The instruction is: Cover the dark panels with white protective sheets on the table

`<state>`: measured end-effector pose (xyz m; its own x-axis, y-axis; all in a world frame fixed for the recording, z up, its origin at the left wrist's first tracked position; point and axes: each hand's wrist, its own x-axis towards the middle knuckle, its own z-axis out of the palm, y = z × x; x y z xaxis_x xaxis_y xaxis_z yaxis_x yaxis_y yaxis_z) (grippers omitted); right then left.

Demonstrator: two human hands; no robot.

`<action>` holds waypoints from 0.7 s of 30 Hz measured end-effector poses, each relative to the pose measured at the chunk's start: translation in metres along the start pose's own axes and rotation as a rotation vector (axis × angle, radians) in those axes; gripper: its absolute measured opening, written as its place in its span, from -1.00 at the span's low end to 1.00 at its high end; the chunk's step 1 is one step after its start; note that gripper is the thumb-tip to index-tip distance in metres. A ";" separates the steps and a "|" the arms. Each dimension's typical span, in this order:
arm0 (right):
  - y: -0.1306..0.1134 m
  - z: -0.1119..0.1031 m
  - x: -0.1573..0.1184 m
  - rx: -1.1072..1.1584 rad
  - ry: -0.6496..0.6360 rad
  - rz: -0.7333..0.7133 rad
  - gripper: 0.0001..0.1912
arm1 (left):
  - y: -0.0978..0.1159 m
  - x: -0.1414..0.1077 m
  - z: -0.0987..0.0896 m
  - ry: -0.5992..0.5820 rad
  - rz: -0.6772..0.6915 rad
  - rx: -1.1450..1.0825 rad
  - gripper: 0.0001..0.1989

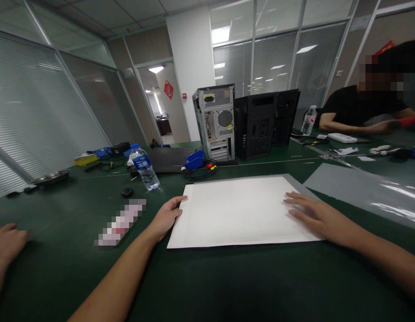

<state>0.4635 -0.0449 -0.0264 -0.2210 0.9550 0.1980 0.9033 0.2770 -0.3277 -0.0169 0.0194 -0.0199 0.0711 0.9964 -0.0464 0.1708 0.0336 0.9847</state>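
Note:
A large white rectangular sheet [237,210] lies flat on the dark green table [207,286] in front of me. Along its far and right sides shows the grey edge [299,185] of something underneath. My left hand [165,219] is at the sheet's left side, thumb and forefinger apart, with their tips touching its edge. On the right part of the sheet rests my right hand [310,213], fingers spread and slightly bent. Neither hand is closed around anything. To the right lies a glossy grey plastic sheet [355,188].
Another person's hand [9,241] rests at the far left; a co-worker [355,107] sits at the right. A water bottle [145,167], a black round cap [127,192], a blurred-out strip [121,223], an open computer case [216,123], black case panels [261,125] and cables [203,172] stand or lie around.

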 end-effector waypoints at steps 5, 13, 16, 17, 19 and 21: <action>0.004 -0.001 0.000 -0.073 0.009 0.019 -0.39 | -0.002 0.002 -0.001 0.009 -0.010 -0.014 -0.42; -0.004 -0.002 -0.003 -0.122 -0.042 -0.069 -0.46 | -0.007 0.004 -0.002 0.000 -0.016 -0.074 -0.39; -0.009 0.000 -0.003 -0.138 -0.032 -0.107 -0.46 | -0.006 0.004 -0.001 0.007 -0.036 -0.081 -0.40; -0.011 0.001 -0.003 -0.147 -0.028 -0.115 -0.46 | -0.005 0.003 -0.001 0.008 -0.046 -0.085 -0.40; -0.014 0.001 -0.003 -0.167 -0.019 -0.127 -0.44 | -0.003 0.003 0.000 0.013 -0.061 -0.104 -0.41; -0.017 0.001 -0.003 -0.178 -0.018 -0.139 -0.43 | -0.002 0.002 0.001 0.020 -0.071 -0.139 -0.42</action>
<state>0.4480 -0.0522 -0.0220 -0.3527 0.9111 0.2132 0.9140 0.3843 -0.1302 -0.0157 0.0216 -0.0222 0.0441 0.9924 -0.1149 0.0373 0.1132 0.9929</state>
